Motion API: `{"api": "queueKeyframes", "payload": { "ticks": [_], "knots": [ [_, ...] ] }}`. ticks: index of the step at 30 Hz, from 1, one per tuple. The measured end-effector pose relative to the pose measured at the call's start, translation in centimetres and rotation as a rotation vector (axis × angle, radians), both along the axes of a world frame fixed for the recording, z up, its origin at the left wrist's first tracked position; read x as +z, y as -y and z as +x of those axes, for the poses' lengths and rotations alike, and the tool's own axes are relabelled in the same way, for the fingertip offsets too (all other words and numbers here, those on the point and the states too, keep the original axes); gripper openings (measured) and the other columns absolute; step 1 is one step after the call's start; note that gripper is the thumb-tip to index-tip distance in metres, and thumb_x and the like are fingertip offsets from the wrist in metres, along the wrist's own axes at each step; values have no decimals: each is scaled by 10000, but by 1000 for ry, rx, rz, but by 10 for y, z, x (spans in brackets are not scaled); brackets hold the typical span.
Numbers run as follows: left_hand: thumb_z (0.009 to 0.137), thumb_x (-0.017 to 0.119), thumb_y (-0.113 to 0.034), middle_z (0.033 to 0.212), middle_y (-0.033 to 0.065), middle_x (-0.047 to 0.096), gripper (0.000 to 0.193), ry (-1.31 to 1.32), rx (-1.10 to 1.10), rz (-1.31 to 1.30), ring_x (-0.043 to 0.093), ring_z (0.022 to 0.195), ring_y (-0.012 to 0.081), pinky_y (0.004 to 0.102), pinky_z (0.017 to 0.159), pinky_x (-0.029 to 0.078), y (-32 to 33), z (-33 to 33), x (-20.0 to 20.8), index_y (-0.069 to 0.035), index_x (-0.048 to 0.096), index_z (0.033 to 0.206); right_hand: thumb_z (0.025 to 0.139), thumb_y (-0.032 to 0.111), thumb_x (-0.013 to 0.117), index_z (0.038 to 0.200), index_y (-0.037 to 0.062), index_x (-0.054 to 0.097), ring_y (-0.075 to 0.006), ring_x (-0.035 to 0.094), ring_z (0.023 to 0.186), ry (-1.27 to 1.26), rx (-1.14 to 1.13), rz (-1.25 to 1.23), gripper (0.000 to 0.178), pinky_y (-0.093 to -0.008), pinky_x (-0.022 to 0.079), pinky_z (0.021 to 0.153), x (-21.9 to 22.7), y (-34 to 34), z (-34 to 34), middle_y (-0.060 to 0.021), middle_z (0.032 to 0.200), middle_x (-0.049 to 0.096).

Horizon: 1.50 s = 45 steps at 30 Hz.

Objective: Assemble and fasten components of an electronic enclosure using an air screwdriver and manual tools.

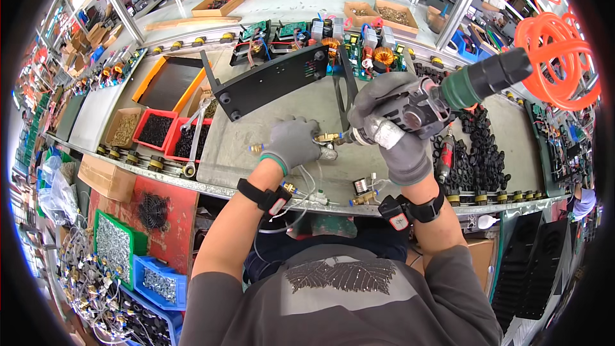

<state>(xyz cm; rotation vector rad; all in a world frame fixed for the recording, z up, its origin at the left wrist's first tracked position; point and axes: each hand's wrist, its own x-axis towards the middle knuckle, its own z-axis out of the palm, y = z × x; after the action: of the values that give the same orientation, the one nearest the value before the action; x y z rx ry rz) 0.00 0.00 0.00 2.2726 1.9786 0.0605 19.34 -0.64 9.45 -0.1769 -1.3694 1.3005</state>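
Brass fitting (330, 137), centre of the frame, held at the right edge of the left hand (291, 143); the gloved fingers are closed about it and partly hide it. Its right end lies in line with the nose of a green-and-black power drill (461, 83); whether the two are engaged cannot be told. The right hand (405, 155), also gloved, is wrapped around the drill body, whose green-and-black end extends toward the upper right. The hands are apart, with fitting and drill nose between them. Both wrists carry black straps.

Below the left hand, pale tubing (310, 182) hangs over the near edge of the table (256, 127). Near that edge, below the drill nose, lies a brass valve assembly (365, 193). Above the left hand, a black metal bracket (272, 84) stands tilted on the table; behind it, circuit boards (384, 56) with copper-coloured coils form a row.

Right of centre: a heap of small black parts (485, 154), with a red tool (446, 157) at its left side. Upper right: a coiled orange hose (544, 57). Left of centre: a steel wrench (193, 144) lying across red bins (155, 111) of dark parts, with a yellow-edged tray (168, 83) above. Lower left: a green bin (138, 241) of metal hardware beside a blue bin (182, 291). Lower right: black panels (532, 263), stacked upright or leaning; which cannot be told.
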Motion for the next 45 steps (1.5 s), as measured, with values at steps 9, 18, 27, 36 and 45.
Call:
{"api": "queueKeyframes", "payload": {
  "ticks": [9,18,27,36,45],
  "knots": [
    [715,802,-435,907,100,695,533,322,-55,-59,677,892,323,437,738,512,17,17,-6,-150,558,1095,722,-136,700,1133,29,568,-163,642,910,13,-55,-66,462,-305,553,772,-2,-2,-9,-86,997,646],
    [724,808,-347,878,79,702,497,298,-41,-33,685,869,317,437,713,512,18,23,1,-166,532,1096,699,-131,679,1036,20,612,-152,643,861,112,-113,-86,375,-301,554,742,-5,-2,-17,-69,939,655],
    [737,781,-271,950,66,707,458,244,-56,-70,683,912,297,430,757,531,18,24,4,-195,602,1151,700,-123,663,1003,20,615,-137,625,831,233,-127,-35,338,-282,538,735,-10,-9,-24,-57,915,647],
    [733,794,-277,902,89,716,420,321,16,-104,684,872,312,424,756,531,17,23,6,-180,639,1111,709,-121,654,973,15,591,-116,605,784,181,4,-180,303,-268,517,684,-15,-16,-31,-36,870,622],
    [659,854,-337,890,160,702,547,279,-93,-8,675,835,375,462,734,532,7,-1,-11,-103,622,1096,729,-40,679,1001,35,609,-104,589,813,204,-75,68,292,-273,498,711,29,10,17,-24,855,627]
  ]
}}
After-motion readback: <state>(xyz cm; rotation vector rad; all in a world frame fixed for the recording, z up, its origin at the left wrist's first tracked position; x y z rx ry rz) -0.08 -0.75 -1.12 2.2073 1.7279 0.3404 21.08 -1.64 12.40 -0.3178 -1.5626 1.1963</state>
